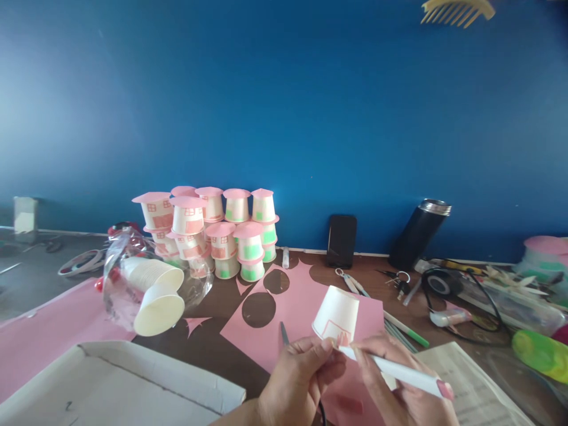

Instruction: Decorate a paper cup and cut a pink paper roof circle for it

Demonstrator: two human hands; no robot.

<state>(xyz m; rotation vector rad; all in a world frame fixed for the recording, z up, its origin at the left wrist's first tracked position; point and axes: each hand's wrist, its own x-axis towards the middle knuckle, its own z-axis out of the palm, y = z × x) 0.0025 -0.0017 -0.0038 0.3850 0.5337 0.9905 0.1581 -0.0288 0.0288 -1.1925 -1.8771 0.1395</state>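
My left hand (pixel 298 378) is closed on the rim of a small white paper cup (pixel 338 312), held upside down and tilted toward me, with a pink outline drawn on its side. My right hand (pixel 394 378) is closed on a white marker with a pink end (pixel 399 371); its tip touches the cup near the rim. Both hands hover over a pink paper sheet (pixel 302 302) with round holes cut out of it.
A stack of decorated cups with pink lids (pixel 213 234) stands at the back. A plastic sleeve of plain cups (pixel 151 290) lies left. A phone (pixel 341 239), black flask (pixel 419 234), scissors (pixel 350 281), tape roll (pixel 439 284) and a white tray (pixel 110 384) are around.
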